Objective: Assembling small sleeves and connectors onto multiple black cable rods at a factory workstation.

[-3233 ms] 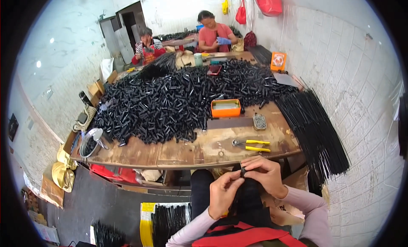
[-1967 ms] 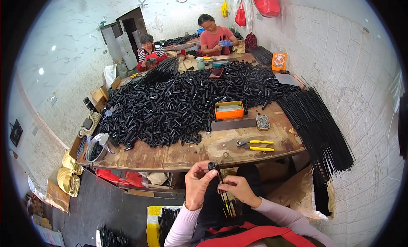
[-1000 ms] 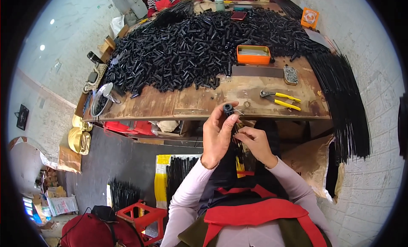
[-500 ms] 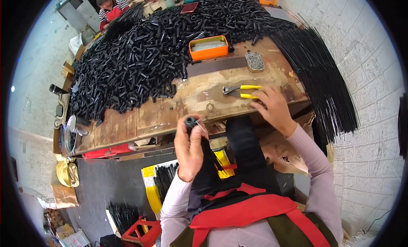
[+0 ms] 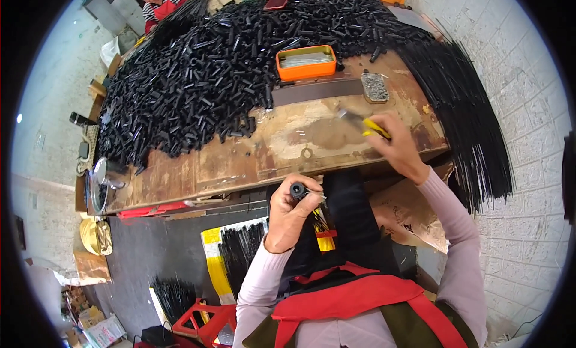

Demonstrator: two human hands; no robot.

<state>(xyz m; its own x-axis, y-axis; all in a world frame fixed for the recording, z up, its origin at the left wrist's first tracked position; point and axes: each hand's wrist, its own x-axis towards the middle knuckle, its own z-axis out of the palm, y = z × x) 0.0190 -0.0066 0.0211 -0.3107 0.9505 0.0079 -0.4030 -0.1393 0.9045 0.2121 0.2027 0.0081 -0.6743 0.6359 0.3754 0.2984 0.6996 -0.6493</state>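
The left hand, on the person's side of the orange box, wraps round a black tube, its hollow end facing up, perhaps to keep it in view, with thin pale pins showing beside the thumb. The right hand, nearer and rightward of the box, curls around yellow-handled pliers, blurred, seemingly gripped to leave their head free. Left of the box lies a heap of black parts, right of it a dish of metal bits and long black rods, likely for easy reach.
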